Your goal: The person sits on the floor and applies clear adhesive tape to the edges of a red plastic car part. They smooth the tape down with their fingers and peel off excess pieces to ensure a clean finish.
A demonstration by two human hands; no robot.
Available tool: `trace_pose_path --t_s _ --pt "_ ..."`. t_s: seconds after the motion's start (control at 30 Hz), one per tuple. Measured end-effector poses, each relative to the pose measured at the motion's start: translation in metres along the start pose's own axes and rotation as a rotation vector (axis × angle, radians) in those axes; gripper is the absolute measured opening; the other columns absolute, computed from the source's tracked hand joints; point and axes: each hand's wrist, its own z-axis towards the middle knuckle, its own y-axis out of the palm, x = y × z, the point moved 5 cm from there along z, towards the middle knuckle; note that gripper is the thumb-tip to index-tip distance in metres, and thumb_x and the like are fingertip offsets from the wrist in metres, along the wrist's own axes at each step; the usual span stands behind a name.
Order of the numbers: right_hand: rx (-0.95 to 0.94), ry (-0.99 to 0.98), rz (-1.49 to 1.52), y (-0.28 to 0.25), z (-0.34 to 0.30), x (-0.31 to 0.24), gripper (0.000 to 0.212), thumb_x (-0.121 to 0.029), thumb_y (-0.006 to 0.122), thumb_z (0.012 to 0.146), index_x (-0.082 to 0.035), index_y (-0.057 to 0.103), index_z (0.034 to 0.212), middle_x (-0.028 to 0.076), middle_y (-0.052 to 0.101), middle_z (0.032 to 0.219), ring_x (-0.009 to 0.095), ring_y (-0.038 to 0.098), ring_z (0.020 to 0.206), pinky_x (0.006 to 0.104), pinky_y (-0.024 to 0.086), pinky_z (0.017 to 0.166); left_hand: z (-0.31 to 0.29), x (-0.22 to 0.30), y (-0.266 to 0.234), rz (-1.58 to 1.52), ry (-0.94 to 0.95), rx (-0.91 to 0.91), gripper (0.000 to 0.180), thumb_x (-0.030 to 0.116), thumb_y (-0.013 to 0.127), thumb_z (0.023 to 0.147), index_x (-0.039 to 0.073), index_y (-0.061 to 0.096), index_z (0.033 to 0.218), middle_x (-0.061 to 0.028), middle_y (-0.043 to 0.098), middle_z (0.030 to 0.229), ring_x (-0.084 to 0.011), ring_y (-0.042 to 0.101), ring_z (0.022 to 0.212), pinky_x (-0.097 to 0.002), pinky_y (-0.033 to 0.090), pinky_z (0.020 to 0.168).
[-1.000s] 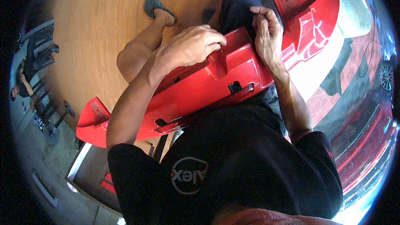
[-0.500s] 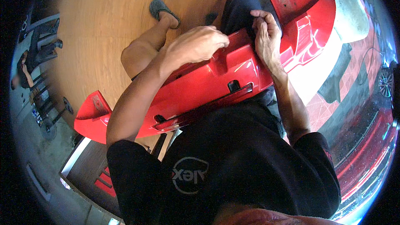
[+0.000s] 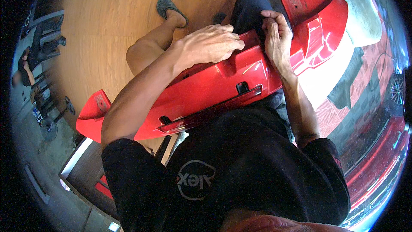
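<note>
Across my lap lies a long glossy red bumper-like panel [image 3: 193, 96], with upturned ends and two dark slots on its near side. My left hand [image 3: 212, 44] is over the panel's far edge near its middle. Its fingers are bent and pressed together, and the fingertips are hidden, so I cannot tell what they hold. Just to its right, my right hand [image 3: 277, 36] rests beside a raised part of the panel, over my dark-clothed knee [image 3: 249, 10]. Those fingers are curled in a pinch; anything between them is too small or hidden to name.
Wood-patterned flooring [image 3: 98, 25] spreads ahead. A pale grey padded seat [image 3: 365, 21] is at the right, with a red car [image 3: 377, 150] beyond it. A dark-topped table [image 3: 81, 169] stands at lower left. Another person [image 3: 28, 66] is far left near a stand fan [image 3: 49, 129].
My left hand has shifted slightly right along the panel's edge, and its elbow has swung a little left. The right hand keeps its pinch and has barely moved.
</note>
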Motion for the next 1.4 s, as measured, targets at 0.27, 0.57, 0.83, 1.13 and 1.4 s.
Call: trace_pose_path --t_s 0.27,0.57,0.83,1.13,1.4 --pt "0.051 -0.065 -0.047 -0.006 -0.002 0.004 0.026 -0.007 0.049 0.108 0.000 0.067 0.125 0.006 0.070 0.114 0.017 0.063 0.105 0.0332 0.051 0.098 -0.047 -0.002 0.022 -0.327 -0.550 0.651 0.019 0.022 0.056 0.097 0.004 0.053 0.093 -0.0193 0.063 0.079 -0.0421 0.064 0.075 -0.0496 0.050 0.068" --pt "-0.105 0.068 0.192 -0.008 0.005 0.008 0.016 -0.019 0.050 0.092 -0.008 0.054 0.082 0.002 0.049 0.079 0.014 0.044 0.074 0.0274 0.035 0.070 -0.102 0.109 -0.003 -0.290 -0.636 0.978 0.019 0.013 0.065 0.095 0.005 0.055 0.081 -0.0180 0.060 0.074 -0.0408 0.061 0.069 -0.0504 0.047 0.064" --pt "-0.436 0.048 0.404 0.025 -0.066 -0.081 0.028 -0.022 0.052 0.096 -0.011 0.040 0.074 0.002 0.036 0.071 0.015 0.032 0.068 0.0328 0.027 0.066 -0.081 0.149 0.021 -0.219 -0.507 1.242 0.019 0.019 0.081 0.089 0.009 0.065 0.091 -0.0090 0.063 0.086 -0.0321 0.064 0.080 -0.0458 0.051 0.071" --pt "-0.561 0.558 0.797 0.044 -0.120 -0.040 0.049 -0.047 0.044 0.109 -0.007 0.061 0.132 0.012 0.064 0.129 0.026 0.059 0.124 0.0425 0.044 0.110 -0.057 0.149 0.019 0.244 -0.471 1.146 0.026 0.023 0.063 0.084 0.010 0.068 0.106 -0.0068 0.061 0.122 -0.0306 0.055 0.120 -0.0519 0.044 0.102" --pt "-0.231 0.728 0.535 0.065 -0.111 -0.055 0.056 -0.053 0.045 0.108 -0.005 0.065 0.126 0.013 0.071 0.123 0.028 0.068 0.112 0.0416 0.054 0.099 -0.065 0.148 0.040 0.141 -0.511 0.909 0.053 0.033 0.068 0.084 0.011 0.070 0.132 -0.0133 0.043 0.162 -0.0384 0.028 0.155 -0.0641 0.024 0.121"
